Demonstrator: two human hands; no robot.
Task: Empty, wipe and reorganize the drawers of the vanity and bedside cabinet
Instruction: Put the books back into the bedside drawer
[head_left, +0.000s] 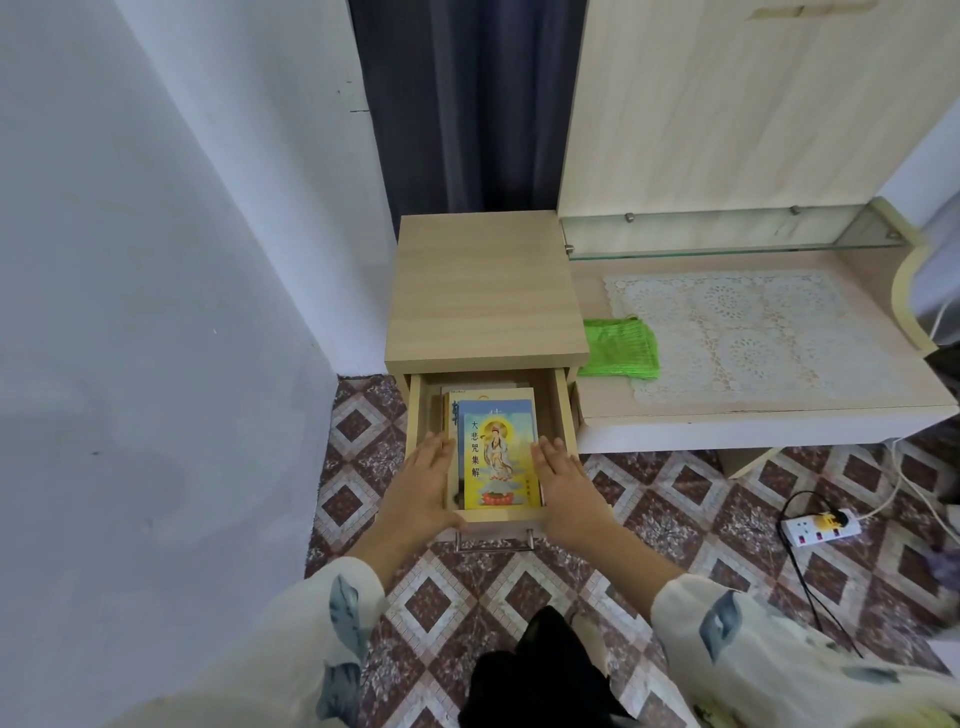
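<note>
Between the two hands sits a yellow-and-blue paperback book with a robed figure on its cover, top of a small stack of cream-edged books. The left hand lies flat along the stack's left edge, fingers straight and together; the right hand mirrors it on the right edge, fingers likewise straight, neither hand curled round anything. All of it is down inside the pulled-out light wooden drawer, whose silver metal bar handle shows just below the wrists. Above the fingertips, the flat top of the tan wooden bedside cabinet. Out to the right of the right hand, the pale wood vanity, with a bright green mesh cloth lying partly on a white lace doily and a glass shelf behind. Further right and low, a white power strip on the maroon diamond-patterned tile floor. Far beyond the cabinet, a dark navy curtain.
</note>
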